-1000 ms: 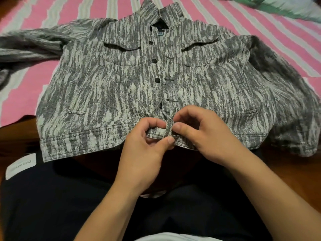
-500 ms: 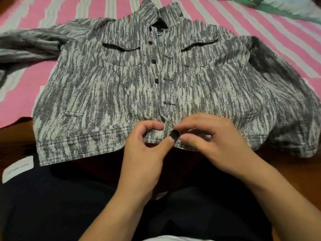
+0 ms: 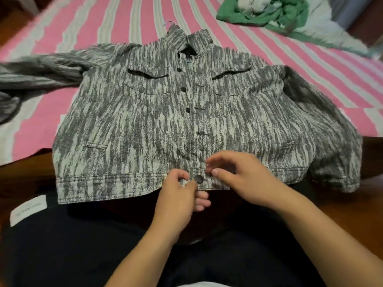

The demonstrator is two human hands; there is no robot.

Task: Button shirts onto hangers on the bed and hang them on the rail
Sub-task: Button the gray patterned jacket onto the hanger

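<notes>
1. Around the work, a pink-and-white striped bedsheet [image 3: 128, 19] covers the bed, and a crumpled green cloth [image 3: 290, 15] lies at about one o'clock from the collar, well apart from everything else.
2. At seven o'clock, near the person's dark-clothed lap [image 3: 68, 245], a white label [image 3: 28, 208] shows on the dark fabric. Brown wooden floor [image 3: 22, 179] is visible past the bed's near edge on both sides.
3. Spread front-up on the sheet is the grey-and-white streaked shirt [image 3: 128, 125], collar at twelve o'clock, hem at six o'clock hanging a little over the bed's edge. One sleeve runs off toward nine o'clock; the other is bunched at three o'clock.
4. A thin bluish hook of a hanger [image 3: 169, 22] pokes out just above the collar; the rest of it is hidden inside the shirt.
5. Up the placket, three dark buttons still lie beside their holes, unfastened.
6. On the hem band sits the bottom button [image 3: 199, 178], showing through its buttonhole, between the two hands.
7. The left hand [image 3: 178, 199] has its fingers curled; thumb and forefinger pinch the hem band just at nine o'clock of that button, the other fingers tucked under the cloth edge.
8. The right hand [image 3: 246, 179] is loosely curled over the hem at three o'clock of the button. Its thumb tip rests on the band; the forefinger hovers just above. Whether it truly pinches the cloth I cannot tell.
</notes>
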